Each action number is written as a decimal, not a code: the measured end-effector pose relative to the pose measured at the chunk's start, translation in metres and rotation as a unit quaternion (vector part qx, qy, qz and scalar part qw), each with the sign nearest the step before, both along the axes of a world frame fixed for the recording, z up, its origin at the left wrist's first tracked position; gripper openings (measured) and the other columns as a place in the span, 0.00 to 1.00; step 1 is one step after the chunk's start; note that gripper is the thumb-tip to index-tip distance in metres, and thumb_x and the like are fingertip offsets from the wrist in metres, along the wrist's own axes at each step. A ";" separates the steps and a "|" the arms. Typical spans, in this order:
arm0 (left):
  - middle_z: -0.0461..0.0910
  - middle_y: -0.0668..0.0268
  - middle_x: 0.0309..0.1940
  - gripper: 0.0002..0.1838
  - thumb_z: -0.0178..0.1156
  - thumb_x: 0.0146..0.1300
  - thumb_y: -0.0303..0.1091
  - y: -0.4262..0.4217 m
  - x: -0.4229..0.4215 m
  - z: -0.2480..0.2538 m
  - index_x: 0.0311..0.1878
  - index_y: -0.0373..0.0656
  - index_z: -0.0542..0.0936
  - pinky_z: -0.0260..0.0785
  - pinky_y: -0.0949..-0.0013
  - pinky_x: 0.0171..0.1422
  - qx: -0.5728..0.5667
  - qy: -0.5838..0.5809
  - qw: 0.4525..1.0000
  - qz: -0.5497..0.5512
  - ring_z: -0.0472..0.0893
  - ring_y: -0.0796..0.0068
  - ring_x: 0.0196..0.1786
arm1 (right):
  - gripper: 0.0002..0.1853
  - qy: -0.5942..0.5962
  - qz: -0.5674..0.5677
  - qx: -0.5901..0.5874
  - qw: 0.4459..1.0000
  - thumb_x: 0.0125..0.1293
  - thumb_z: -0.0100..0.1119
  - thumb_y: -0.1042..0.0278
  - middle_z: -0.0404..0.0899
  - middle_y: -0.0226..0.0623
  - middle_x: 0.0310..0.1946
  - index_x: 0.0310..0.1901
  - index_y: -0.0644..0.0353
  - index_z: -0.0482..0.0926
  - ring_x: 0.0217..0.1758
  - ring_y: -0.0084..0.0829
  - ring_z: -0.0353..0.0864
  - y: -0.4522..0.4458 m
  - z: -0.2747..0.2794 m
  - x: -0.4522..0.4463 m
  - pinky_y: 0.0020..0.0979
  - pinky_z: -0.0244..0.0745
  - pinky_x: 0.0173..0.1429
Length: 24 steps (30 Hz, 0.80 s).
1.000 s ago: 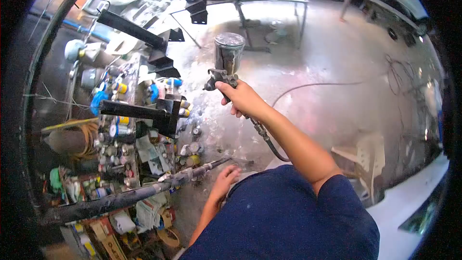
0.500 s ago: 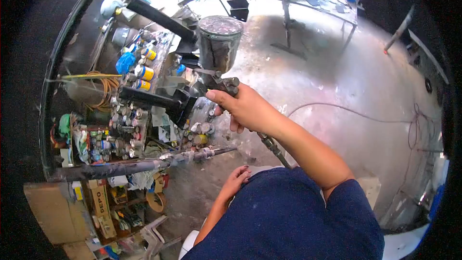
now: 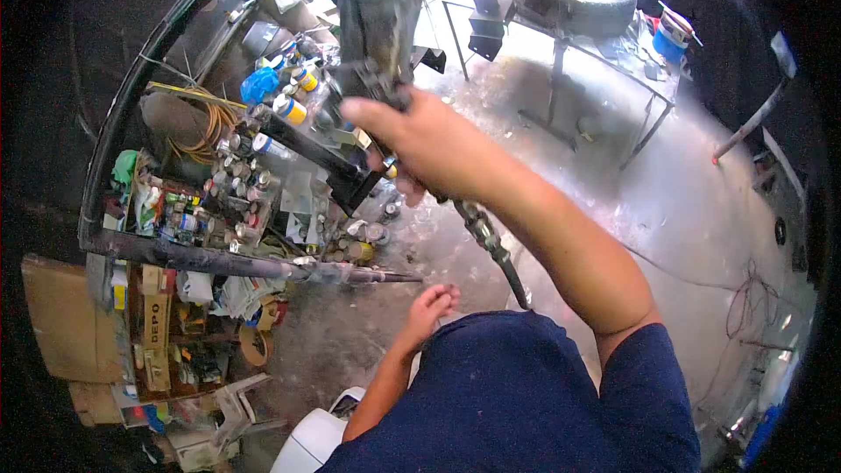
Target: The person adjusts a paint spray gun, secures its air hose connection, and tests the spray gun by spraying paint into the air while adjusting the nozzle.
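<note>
A spray gun [image 3: 372, 79] with a dark, paint-stained cup on top is gripped in my right hand [image 3: 420, 136], held out in front of me. My thumb lies along its left side, and the fingers wrap round the handle. From below the handle an air hose with a metal fitting [image 3: 482, 232] runs down toward my body. Just beyond and left of the gun is a black bar with an end plate [image 3: 320, 158], and another black bracket [image 3: 486, 22] stands farther back. My left hand [image 3: 432, 305] hangs low by my waist, loosely curled, with nothing visible in it.
Several paint cans [image 3: 289, 109] crowd the left side. A dark pipe frame [image 3: 236, 261] crosses in front of shelves with boxes [image 3: 158, 333]. A tire [image 3: 604, 0] lies on the back table. A thin hose [image 3: 745, 298] trails across the floor at right.
My right hand has raised the spray gun and turned it, so its cup now stands upright. My view has shifted, and my left hand has moved slightly away from my shirt.
</note>
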<state>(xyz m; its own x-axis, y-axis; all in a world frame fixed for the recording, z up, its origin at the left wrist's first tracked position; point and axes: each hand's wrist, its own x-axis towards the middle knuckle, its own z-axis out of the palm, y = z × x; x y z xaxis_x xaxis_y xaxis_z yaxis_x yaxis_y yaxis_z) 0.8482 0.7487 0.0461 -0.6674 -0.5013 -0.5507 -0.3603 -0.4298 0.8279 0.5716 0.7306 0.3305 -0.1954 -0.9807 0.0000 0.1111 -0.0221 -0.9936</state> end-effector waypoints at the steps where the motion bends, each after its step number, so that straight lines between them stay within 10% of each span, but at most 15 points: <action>1: 0.79 0.60 0.60 0.24 0.54 0.77 0.41 -0.005 -0.013 0.016 0.69 0.37 0.71 0.72 0.67 0.62 -0.009 0.018 1.000 0.010 0.79 0.72 0.58 | 0.29 0.002 0.013 -0.008 1.000 0.72 0.57 0.43 0.79 0.37 0.27 0.55 0.66 0.74 0.19 0.29 0.80 0.000 0.015 -0.004 0.31 0.80 0.20; 9: 0.77 0.61 0.60 0.20 0.51 0.79 0.41 -0.039 -0.148 0.177 0.67 0.42 0.71 0.71 0.60 0.61 -0.095 0.360 0.921 0.113 0.78 0.66 0.59 | 0.29 0.076 -0.022 -0.005 0.997 0.69 0.60 0.36 0.83 0.31 0.26 0.42 0.63 0.81 0.16 0.21 0.76 -0.006 0.027 -0.017 0.26 0.72 0.19; 17: 0.79 0.64 0.53 0.13 0.50 0.78 0.32 -0.008 -0.173 0.126 0.61 0.43 0.74 0.74 0.56 0.62 0.092 0.357 0.927 0.068 0.80 0.66 0.56 | 0.22 0.098 -0.050 0.111 0.988 0.73 0.58 0.47 0.81 0.34 0.26 0.43 0.64 0.77 0.15 0.21 0.73 0.010 -0.044 -0.029 0.27 0.69 0.19; 19: 0.79 0.64 0.52 0.13 0.50 0.78 0.30 0.003 -0.175 0.129 0.61 0.41 0.75 0.77 0.56 0.61 0.117 0.350 0.928 0.036 0.80 0.68 0.54 | 0.26 0.129 -0.096 0.144 0.976 0.71 0.61 0.47 0.82 0.42 0.28 0.59 0.61 0.76 0.20 0.29 0.80 0.025 -0.040 -0.023 0.35 0.77 0.28; 24: 0.82 0.63 0.51 0.13 0.54 0.77 0.33 0.014 -0.184 0.134 0.59 0.37 0.77 0.79 0.61 0.60 0.141 0.365 0.920 0.018 0.82 0.69 0.54 | 0.25 0.344 -0.216 0.089 0.909 0.69 0.65 0.48 0.84 0.55 0.34 0.56 0.60 0.75 0.34 0.53 0.86 0.047 -0.031 0.003 0.45 0.78 0.38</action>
<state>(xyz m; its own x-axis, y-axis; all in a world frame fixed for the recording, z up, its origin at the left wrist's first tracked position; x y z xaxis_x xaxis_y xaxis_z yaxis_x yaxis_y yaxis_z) 0.6637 0.7622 0.1804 -0.8965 -0.4368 -0.0735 0.2670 -0.6652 0.6973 0.5744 0.7772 0.2999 -0.5763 -0.8088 0.1173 -0.5190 0.2514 -0.8169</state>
